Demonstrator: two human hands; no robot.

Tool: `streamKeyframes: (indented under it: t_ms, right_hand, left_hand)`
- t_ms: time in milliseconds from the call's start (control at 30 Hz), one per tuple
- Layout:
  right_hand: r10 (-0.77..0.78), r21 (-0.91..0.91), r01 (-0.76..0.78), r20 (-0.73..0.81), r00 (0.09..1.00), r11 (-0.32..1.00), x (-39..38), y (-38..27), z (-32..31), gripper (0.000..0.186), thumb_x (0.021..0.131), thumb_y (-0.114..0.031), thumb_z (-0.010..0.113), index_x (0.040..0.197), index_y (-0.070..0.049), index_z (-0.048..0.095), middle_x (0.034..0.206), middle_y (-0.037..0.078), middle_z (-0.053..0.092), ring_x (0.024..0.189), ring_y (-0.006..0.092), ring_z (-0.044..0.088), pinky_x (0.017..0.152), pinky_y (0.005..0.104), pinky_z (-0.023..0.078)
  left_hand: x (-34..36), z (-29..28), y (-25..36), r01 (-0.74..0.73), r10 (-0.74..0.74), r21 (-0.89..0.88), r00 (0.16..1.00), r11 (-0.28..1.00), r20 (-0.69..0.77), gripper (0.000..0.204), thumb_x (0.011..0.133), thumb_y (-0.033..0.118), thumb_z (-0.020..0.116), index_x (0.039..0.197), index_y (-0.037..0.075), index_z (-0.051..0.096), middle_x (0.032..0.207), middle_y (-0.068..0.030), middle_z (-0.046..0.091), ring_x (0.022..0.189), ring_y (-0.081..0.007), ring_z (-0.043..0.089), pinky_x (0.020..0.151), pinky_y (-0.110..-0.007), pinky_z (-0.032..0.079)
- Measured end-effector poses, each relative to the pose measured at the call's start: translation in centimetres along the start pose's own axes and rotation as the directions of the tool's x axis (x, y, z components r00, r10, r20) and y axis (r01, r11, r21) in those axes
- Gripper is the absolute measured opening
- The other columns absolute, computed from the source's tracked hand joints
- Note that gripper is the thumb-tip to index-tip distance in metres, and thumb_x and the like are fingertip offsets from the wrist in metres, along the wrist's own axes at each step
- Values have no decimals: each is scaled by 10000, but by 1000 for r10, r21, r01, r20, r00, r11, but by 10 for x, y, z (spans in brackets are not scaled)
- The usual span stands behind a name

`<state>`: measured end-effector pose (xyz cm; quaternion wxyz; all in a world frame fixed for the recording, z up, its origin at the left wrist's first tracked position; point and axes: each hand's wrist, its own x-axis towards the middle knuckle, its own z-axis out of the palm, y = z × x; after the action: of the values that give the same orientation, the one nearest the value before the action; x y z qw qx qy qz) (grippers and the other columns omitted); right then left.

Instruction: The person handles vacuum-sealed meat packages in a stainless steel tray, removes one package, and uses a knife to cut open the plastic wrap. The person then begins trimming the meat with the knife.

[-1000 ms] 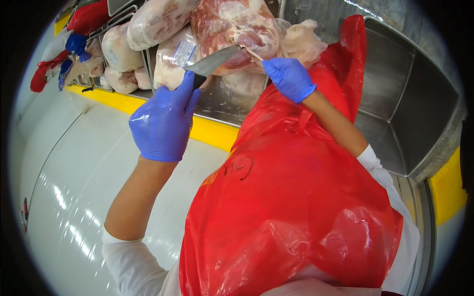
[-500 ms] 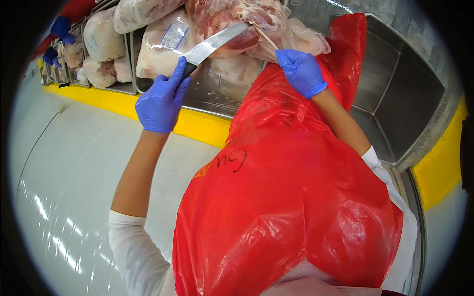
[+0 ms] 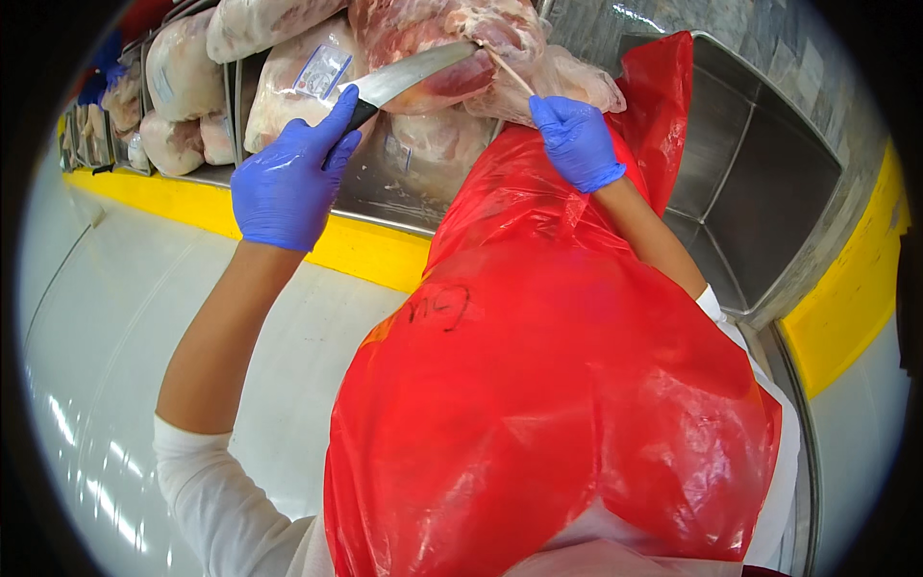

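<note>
Two forearms [image 3: 213,337] reach forward past the red plastic apron [image 3: 558,385] of the person working in front of me. The left one runs up well out to the side, elbow bent, and its blue-gloved left hand [image 3: 286,183] is wrapped around the dark handle [image 3: 361,114] of a knife [image 3: 423,73], one finger stretched along it toward the blade. The right arm slants inward, and the right hand [image 3: 580,144], also in a blue glove, pinches the near end of a thin, pale strip [image 3: 510,69] between thumb and fingers. That strip runs taut-looking to a big piece of raw meat [image 3: 409,27], where the knife's tip meets it. The meat is pink and deep red, marbled with whitish fat, with pale, loose wrap [image 3: 580,82] bunched beside it. It lies among paler, film-wrapped pieces [image 3: 298,91], above a metal tray [image 3: 380,210].
</note>
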<state>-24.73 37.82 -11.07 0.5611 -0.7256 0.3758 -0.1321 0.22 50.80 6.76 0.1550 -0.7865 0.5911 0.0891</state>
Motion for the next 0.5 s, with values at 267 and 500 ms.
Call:
streamKeyframes:
  t_ms: [267,500]
  right_hand:
    - [-4,-31,6,69,998,1000,-5,-5,-10,373,975,-259,544,707,1,554,640,215,492,549,359,443,535,400,404]
    - [-46,-145,55,65,997,988,-12,-4,-11,355,968,-246,557,709,-4,549,646,213,486,546,357,435,531,400,403]
  left_hand:
    - [-34,99,-22,-10,-15,-161,988,987,-151,476,923,378,591,1389,391,494,725,-64,542,542,-266,573,496,-390,458]
    - [-32,153,-46,-43,24,-157,993,987,-119,521,922,363,589,1420,406,443,770,-65,566,543,-277,580,506,-413,478]
